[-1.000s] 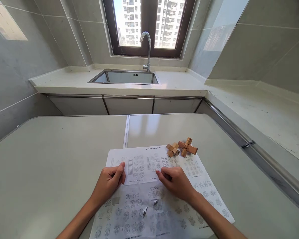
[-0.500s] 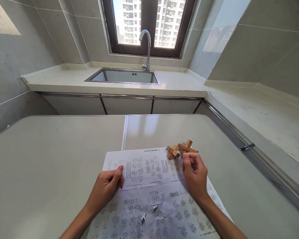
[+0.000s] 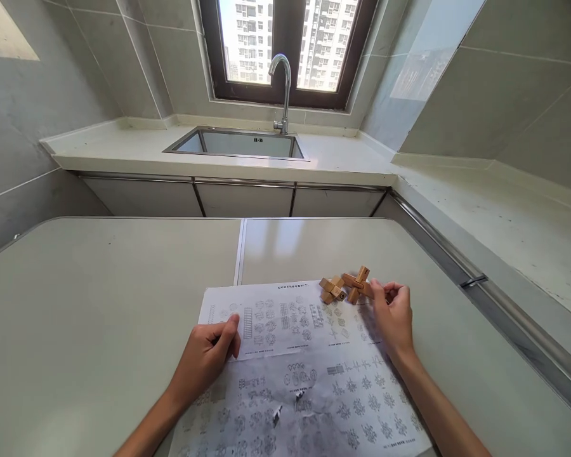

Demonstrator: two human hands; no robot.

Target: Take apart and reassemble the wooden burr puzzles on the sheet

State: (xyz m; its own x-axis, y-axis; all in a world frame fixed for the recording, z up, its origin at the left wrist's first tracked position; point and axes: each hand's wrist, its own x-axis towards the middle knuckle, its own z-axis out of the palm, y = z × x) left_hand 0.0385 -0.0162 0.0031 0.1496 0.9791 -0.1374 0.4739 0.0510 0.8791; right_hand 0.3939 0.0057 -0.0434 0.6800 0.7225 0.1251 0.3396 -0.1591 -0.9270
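A printed sheet [image 3: 314,368] with rows of small diagrams and two small tears lies on the pale table. My left hand [image 3: 214,346] rests on its left part, fingers curled in, with nothing seen in them. Two wooden interlocking puzzles stand at the sheet's far right edge: a compact one [image 3: 332,290] and, touching it on the right, a cross-shaped one [image 3: 358,285]. My right hand [image 3: 394,314] has thumb and fingers pinched at the right end of the cross-shaped puzzle.
The pale table [image 3: 99,304] has a seam [image 3: 240,251] across it. Beyond it are a counter with a sink [image 3: 240,145], a faucet [image 3: 285,95] and a window. Another counter [image 3: 504,216] runs along the right.
My right hand has moved right and slightly away from me, from the near side of the cross-shaped puzzle to its right end. My left hand has stayed in place.
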